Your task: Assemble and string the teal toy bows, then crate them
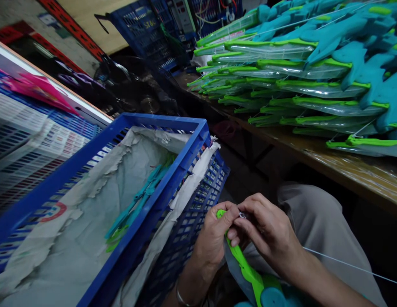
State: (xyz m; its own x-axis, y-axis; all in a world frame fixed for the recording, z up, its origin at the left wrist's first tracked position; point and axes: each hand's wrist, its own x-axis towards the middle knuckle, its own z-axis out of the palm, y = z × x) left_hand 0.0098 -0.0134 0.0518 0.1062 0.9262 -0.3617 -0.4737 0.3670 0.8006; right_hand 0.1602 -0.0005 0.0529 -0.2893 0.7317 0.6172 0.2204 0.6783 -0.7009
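Observation:
My left hand [211,236] is closed around the tip of a lime-green and teal plastic piece [241,262] with a clear side panel. The piece slants down over my lap, and its lower end runs out of view. Close against the left fingertips, my right hand [270,232] pinches a small whitish loop of string [242,215] at the green tip. A thin white string [348,265] stretches from beside my right wrist toward the right edge. Fingers partly hide the exact contact between loop and tip.
A blue plastic crate [188,155], lined with torn whitish sheeting, stands to my left with several teal and green pieces [141,198] inside. Many similar pieces [313,68] are stacked on a wooden table [355,170] at the right. Another blue crate [137,34] stands behind.

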